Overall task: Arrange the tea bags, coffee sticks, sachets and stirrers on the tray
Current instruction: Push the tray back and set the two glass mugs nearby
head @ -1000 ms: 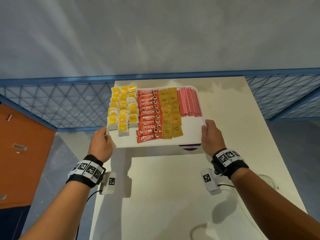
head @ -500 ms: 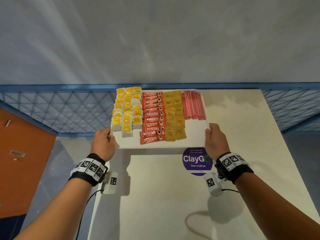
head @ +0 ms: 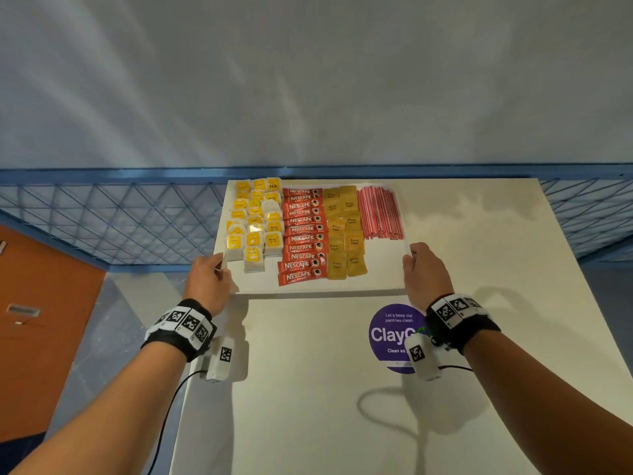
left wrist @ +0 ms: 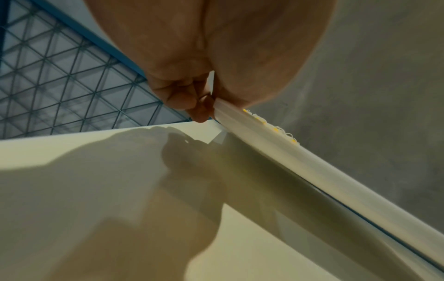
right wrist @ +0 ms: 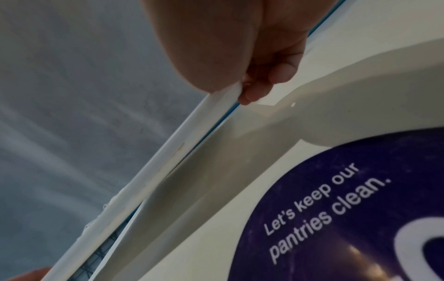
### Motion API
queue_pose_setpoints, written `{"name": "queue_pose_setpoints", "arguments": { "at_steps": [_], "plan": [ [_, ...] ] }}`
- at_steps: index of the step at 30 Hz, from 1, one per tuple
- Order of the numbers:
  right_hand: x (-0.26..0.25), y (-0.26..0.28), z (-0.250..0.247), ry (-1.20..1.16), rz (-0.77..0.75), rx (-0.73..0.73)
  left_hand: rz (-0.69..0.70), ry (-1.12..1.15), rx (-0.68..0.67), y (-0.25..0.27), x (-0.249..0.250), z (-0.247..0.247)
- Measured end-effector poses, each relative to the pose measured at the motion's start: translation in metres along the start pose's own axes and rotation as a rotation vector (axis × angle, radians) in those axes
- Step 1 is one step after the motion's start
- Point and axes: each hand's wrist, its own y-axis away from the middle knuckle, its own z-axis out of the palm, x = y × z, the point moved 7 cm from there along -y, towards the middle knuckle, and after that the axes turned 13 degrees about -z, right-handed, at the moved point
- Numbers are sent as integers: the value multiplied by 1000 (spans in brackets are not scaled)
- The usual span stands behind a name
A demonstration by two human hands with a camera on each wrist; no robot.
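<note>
Tray (head: pixel 308 289), white and shallow, is held level just above the cream surface (head: pixel 308 389) by both hands, one at each near corner. The left hand (head: pixel 209 281) has its grip pinched on the left rim, thumb on top and fingers (left wrist: pixel 182 97) curled under the edge; the left wrist view shows the tray's rim (left wrist: pixel 288 161) running away from that pinch with a gap and shadow below it. The right hand (head: pixel 426 275) has its grip closed the same way on the right rim, fingertips (right wrist: pixel 254 93) tucked beneath the tray's edge (right wrist: pixel 153 171).

On the tray the goods lie in four columns. Yellow-tagged tea bags (head: pixel 255 228) fill the left side in three rows. Beside them red Nescafe coffee sticks (head: pixel 303 234) lie crosswise in one stack running front to back. Next come brown sugar sachets (head: pixel 344 234) in two rows, touching the coffee sticks. Red-and-white stirrers (head: pixel 380 212) sit bundled lengthwise at the far right, reaching only partway towards the near edge.

A round purple sticker (head: pixel 394 337) reading "Let's keep our pantries clean" lies on the surface under the right wrist. A blue mesh fence (head: pixel 113 221) stands behind the surface.
</note>
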Motion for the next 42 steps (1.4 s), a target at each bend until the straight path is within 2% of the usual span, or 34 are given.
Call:
{"name": "queue_pose_setpoints", "arguments": {
  "at_steps": [4,9,19,25,42],
  "plan": [
    [2,-7,7,29,13,-63,9,-26,-1,0,7,2],
    [0,-15,14,49,-1,-74,13,-21,9,-6,8,4],
    [-7,-30,24,82,-26,-156,-15,6,-66,-19,17,0],
    [1,-35,30,92,-27,-169,-22,-65,-94,-23,16,1],
    [-7,-33,23,110,-73,-132,-17,-78,-75,-26,23,5]
  ]
}}
